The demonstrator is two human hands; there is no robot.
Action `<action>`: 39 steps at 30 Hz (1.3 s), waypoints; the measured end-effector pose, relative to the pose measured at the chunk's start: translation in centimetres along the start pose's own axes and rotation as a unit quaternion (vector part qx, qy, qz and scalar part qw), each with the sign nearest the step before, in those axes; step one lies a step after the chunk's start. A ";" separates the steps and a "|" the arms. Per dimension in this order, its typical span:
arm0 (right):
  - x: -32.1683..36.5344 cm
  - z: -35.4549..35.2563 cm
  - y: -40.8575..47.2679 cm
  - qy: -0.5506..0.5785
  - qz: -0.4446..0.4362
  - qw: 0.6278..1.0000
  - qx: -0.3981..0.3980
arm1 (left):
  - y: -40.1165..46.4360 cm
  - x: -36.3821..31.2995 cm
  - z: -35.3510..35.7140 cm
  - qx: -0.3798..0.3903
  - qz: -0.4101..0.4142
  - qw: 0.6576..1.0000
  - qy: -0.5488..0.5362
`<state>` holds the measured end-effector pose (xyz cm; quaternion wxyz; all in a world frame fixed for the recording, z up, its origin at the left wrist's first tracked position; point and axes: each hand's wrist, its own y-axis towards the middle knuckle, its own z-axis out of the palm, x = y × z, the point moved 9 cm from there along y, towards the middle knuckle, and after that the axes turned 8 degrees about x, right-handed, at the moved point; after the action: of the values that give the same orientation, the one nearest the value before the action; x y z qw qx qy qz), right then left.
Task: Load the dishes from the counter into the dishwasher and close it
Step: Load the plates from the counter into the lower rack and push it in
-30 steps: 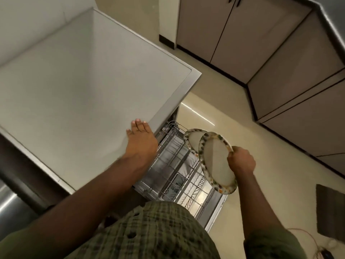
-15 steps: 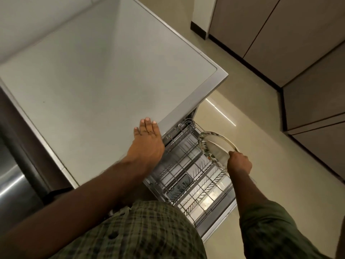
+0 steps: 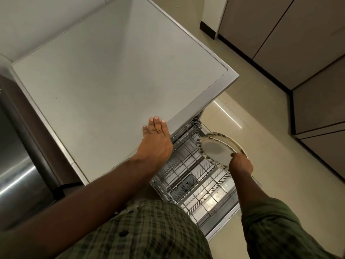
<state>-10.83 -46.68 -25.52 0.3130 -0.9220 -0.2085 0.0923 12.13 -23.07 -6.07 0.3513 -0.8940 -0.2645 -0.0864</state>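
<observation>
A: Where are the plates [image 3: 217, 149]?

B: Two patterned-rim plates, held together and tilted over the far end of the pulled-out wire rack [image 3: 194, 176] of the open dishwasher [image 3: 214, 227]. Your right hand [image 3: 241, 164] grips them at their near edge.

A: And the left?

B: Your left hand [image 3: 155, 142] lies flat, fingers straight, grasping nothing, on the grey worktop [image 3: 112, 75] just beside its front edge, above the rack. Brown cabinets [image 3: 280, 34] stand across the pale tiled floor [image 3: 270, 165].
</observation>
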 end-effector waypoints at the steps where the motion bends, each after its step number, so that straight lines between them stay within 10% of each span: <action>1: 0.4 0.1 -0.5 0.005 -0.004 1.000 0.005 | 0.0 0.0 0.0 0.001 0.001 1.000 0.001; 19: 9.9 -2.4 -15.7 0.092 -0.135 0.982 -0.096 | -1.5 1.1 0.8 -0.010 0.072 0.992 -0.104; 27: 20.7 -9.2 -25.4 0.253 -0.372 0.886 -0.115 | -7.1 7.3 3.8 -0.030 0.179 0.947 -0.264; 39: 45.9 -4.1 -40.2 0.053 -0.662 0.747 0.029 | -21.2 25.5 24.5 -0.081 -0.164 0.893 -0.411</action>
<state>18.38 0.23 0.69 0.3330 -0.5467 -0.7466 -0.1812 21.57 16.93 -3.12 0.1187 -0.8190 -0.5202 0.2111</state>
